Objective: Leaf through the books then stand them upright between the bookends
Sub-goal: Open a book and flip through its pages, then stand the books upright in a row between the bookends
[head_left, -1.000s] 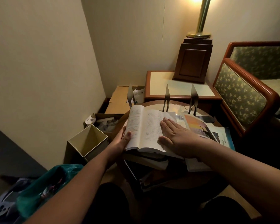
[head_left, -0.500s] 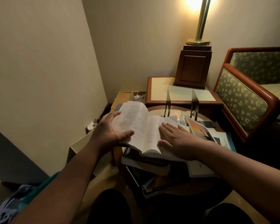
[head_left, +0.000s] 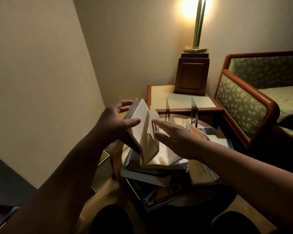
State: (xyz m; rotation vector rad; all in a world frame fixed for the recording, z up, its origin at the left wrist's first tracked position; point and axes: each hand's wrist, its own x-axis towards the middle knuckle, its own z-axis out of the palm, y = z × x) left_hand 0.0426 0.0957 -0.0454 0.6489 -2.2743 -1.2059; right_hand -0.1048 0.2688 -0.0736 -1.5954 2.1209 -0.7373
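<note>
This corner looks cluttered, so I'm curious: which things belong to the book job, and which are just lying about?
Job: open book gripped by the left hand, right hand, stacked books, bookends.
Lying about: lamp, armchair, side table, open box.

Lamp-lit (head_left: 197,24) sitting room, upholstered armchair (head_left: 240,105)

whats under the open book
A messy stack of books, piled on the round table. The open book covers the top one, so its cover cannot be seen.
</note>
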